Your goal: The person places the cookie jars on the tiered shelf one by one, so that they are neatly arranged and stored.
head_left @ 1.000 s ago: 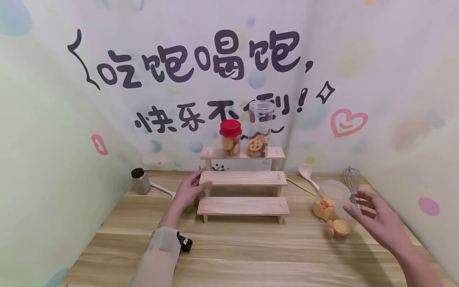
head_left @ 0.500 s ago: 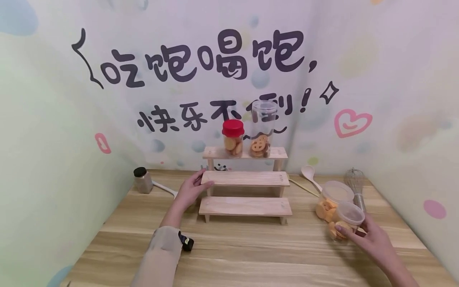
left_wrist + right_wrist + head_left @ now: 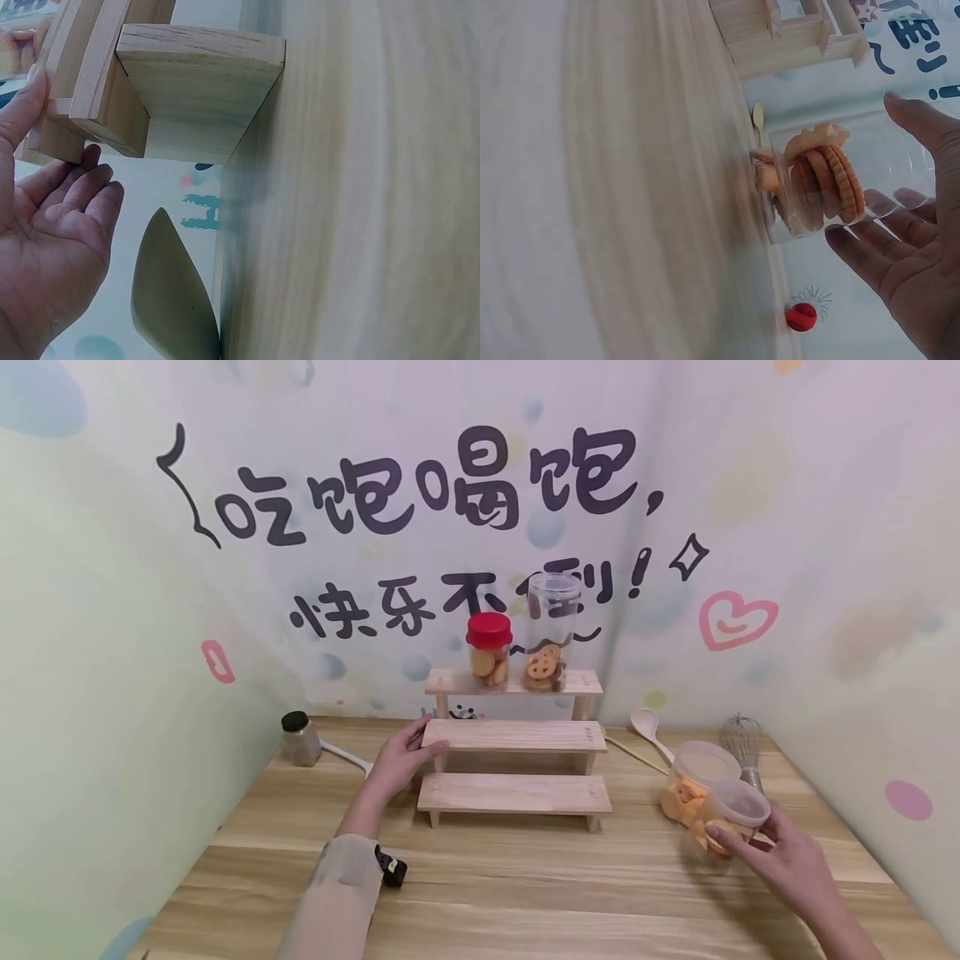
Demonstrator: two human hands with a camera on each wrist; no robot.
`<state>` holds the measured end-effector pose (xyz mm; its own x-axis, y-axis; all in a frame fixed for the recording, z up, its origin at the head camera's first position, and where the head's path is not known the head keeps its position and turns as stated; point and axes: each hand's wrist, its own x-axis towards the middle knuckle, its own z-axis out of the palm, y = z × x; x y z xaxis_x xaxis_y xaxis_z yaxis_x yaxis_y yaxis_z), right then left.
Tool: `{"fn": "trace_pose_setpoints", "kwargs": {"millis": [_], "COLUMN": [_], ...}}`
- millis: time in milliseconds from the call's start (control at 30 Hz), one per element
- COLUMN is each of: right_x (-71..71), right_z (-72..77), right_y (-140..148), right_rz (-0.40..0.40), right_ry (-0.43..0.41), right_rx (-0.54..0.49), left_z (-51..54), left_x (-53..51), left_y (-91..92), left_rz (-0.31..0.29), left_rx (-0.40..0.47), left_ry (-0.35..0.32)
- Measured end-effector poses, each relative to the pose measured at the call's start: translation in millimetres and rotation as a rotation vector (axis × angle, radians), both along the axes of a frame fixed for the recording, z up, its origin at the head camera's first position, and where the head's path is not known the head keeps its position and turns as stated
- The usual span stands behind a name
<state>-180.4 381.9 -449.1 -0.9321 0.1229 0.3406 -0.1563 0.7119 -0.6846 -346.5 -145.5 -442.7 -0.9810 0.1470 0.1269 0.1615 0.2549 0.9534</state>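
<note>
The small jar [image 3: 735, 814] is at 4 o'clock in the head view, with round cookies [image 3: 829, 184] low inside. The right hand [image 3: 787, 864] grips it, thumb on one side and fingers round the other. I can't tell if the jar's bottom touches the table [image 3: 487, 893].

From the small jar, the wide jar [image 3: 684, 777] sits just behind at 11 o'clock; I can't tell if they touch. The step in hand looks like getting hold of the small jar. I think the next move calls for a firm, gentle hold, so it does not bump the wide jar.

The whisk [image 3: 744, 747] is farther back at 12 o'clock, and the spoon [image 3: 651, 729] is near 11.

Between 9 and 10 o'clock is the wood stand [image 3: 517, 735]. The left hand [image 3: 401, 762] holds the left end of its middle step and seems to steady it. On the top step are a red-lid jar [image 3: 489, 656] and a tall jar [image 3: 553, 627], both with cookies.
</note>
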Motion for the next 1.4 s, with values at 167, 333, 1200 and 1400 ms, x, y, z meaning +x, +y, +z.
{"fn": "trace_pose_setpoints", "kwargs": {"millis": [167,333,1200,1400], "right_x": [-0.4,-2.8,-42.8,-57.7], "right_z": [8.6,19.1,86.3,97.4], "right_y": [-2.6,-3.3,-57.4,-83.1], "right_rz": [-0.010,-0.038,0.175,0.205], "right_ry": [-0.033,-0.031,0.152,0.170], "right_rx": [0.009,0.069,-0.038,0.000], "left_z": [-0.4,-0.7,-1.7,-3.4], "left_x": [-0.3,0.0,-0.6,-1.6], "left_y": [-1.1,-1.8,0.4,-0.3], "left_rz": [0.000,0.004,-0.011,-0.012], "left_rx": [0.004,0.005,0.020,0.021], "left_ry": [0.004,0.004,0.007,0.014]}}
